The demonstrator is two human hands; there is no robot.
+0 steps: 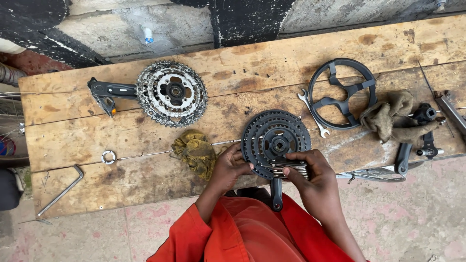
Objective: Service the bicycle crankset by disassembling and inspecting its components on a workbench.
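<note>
Holding centre stage in the lower middle of the frame: one black triple crankset (275, 138), lying flat at the near edge of a worn wooden bench (272, 63), its crank arm hanging over that edge toward the person's orange sleeves. Left hand (228, 169): fingers closed on the lower left rim of the chainrings, steadying them. Right hand (310, 177): clamped around a folding multi-key tool (290, 167), whose steel leaves fan out just below the hub; which key is deployed, and whether its tip sits in a bolt, cannot be told from this angle. Step in hand, by judgement: working a chainring fastener with the key while the rings are braced. The next move likely calls for a firm counter-hold from the left hand and a square seat of the key before any turning force. Adjacent stock: olive rag (196, 150) just left of the left hand; second crankset (170, 93), silver and grimy, with pedal, upper left; black chainguard ring (343, 92) upper right, a small spanner (313, 112) beside it; brown cloth (391, 119) and further black parts at far right; bent hex key (60, 191) lower left; small metal ring (108, 156) near it.
</note>
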